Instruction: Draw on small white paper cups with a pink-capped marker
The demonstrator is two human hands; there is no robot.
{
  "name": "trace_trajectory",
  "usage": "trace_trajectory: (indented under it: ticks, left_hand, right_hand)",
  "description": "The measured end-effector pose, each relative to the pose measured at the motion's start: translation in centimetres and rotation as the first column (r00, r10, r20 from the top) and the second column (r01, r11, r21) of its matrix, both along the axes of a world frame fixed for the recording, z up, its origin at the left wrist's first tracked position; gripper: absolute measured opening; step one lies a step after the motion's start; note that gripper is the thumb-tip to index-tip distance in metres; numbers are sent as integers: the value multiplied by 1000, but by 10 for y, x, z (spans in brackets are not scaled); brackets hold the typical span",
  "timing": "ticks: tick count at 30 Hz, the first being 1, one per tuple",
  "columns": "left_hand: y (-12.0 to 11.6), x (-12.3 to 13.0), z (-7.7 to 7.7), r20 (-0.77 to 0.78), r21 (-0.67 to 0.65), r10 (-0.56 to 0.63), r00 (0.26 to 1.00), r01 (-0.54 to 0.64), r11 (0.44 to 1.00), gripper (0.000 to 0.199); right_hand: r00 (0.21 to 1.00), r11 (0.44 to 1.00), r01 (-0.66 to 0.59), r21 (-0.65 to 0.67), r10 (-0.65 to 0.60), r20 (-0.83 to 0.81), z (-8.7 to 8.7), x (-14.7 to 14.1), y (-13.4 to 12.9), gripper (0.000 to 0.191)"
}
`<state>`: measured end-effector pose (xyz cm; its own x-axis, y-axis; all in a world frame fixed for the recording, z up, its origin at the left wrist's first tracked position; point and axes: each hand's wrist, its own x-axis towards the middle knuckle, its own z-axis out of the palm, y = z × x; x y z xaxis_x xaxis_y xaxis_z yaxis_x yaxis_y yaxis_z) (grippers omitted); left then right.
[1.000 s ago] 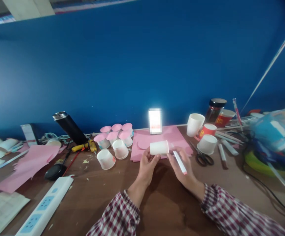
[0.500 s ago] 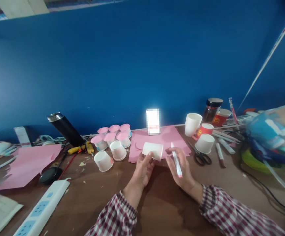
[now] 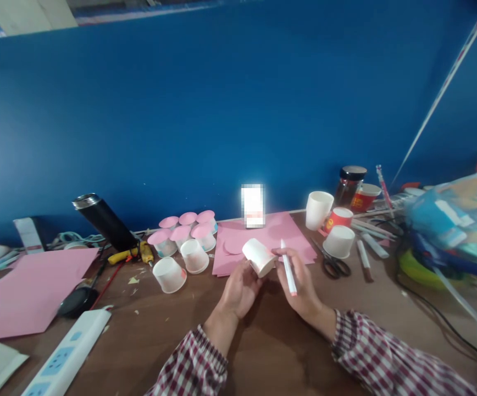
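Observation:
A white paper cup (image 3: 258, 256) is held tilted in the middle, its rim end toward the lower right. My left hand (image 3: 242, 286) is under and behind it, palm up, with its fingers round the lower side. My right hand (image 3: 298, 280) holds a white marker (image 3: 288, 268) with a pinkish end, and its fingertips touch the cup's right side. Behind the cup, pink paper sheets (image 3: 282, 236) lie stacked against the blue wall. To the left stand two white cups (image 3: 170, 274) and several cups with pink paper tops (image 3: 162, 238).
Scissors (image 3: 336, 267), upturned white (image 3: 339, 241) and red cups (image 3: 341, 216), markers (image 3: 364, 258) and a jar (image 3: 350, 184) lie right. A black flask (image 3: 105, 223), pink sheet (image 3: 36, 286) and power strip (image 3: 69, 352) are left.
The held cup has tipped, its right end now lower. My right hand has come closer and touches it. At the far left, another person's hand has gone from view.

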<state>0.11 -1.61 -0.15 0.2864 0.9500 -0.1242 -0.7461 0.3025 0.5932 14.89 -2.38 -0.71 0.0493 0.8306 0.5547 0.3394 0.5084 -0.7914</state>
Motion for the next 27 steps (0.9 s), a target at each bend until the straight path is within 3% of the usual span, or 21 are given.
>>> trace_trajectory:
  ticks: [7,16,21,27]
  left_hand:
    - [-1,2,3,10,4,5,1000,-5,1000,32]
    - [1,0,2,-13,-43,66,998,-67,997,34]
    - [-3,4,1,-94,88,141,985,-133,987,30]
    - [-3,7,-2,-221,168,269,938,-235,957,30]
  right_hand:
    - [998,999,-46,22,45,39,5,-2,-2,21]
    - [997,1000,10,25,-12,81,14,-2,-8,20]
    - [995,999,-36,-16,37,90,9,-3,-4,26]
    - [988,998,-43,37,37,151,7,0,-4,34]
